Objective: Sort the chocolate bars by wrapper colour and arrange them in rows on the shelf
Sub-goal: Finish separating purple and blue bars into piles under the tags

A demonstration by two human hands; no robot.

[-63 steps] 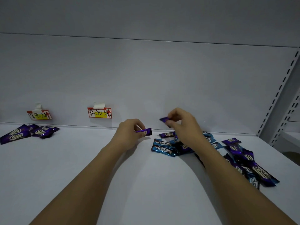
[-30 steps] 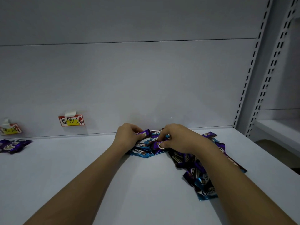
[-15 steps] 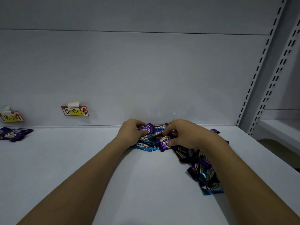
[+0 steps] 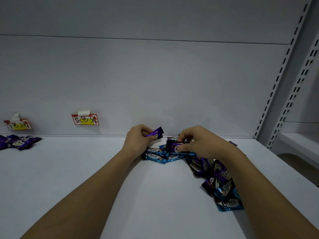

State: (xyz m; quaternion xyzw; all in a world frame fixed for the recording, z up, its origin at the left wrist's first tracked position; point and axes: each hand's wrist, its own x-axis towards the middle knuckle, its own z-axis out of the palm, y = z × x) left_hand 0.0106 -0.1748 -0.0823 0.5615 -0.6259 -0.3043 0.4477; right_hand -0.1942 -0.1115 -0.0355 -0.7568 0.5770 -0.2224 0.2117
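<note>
Head cam: early on. Few purple bars [image 4: 19, 143] grouped far left; mixed pile [image 4: 203, 163] unsorted, no rows. Left hand [image 4: 138, 140] pinches purple bar [image 4: 155, 132]; right hand [image 4: 202, 144] grasps another purple one [image 4: 174, 147], probably.

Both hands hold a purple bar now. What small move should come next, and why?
Probably carry both bars left to the purple group. The left hand pinches one purple bar, the right hand another, lifted off the mixed pile.
</note>
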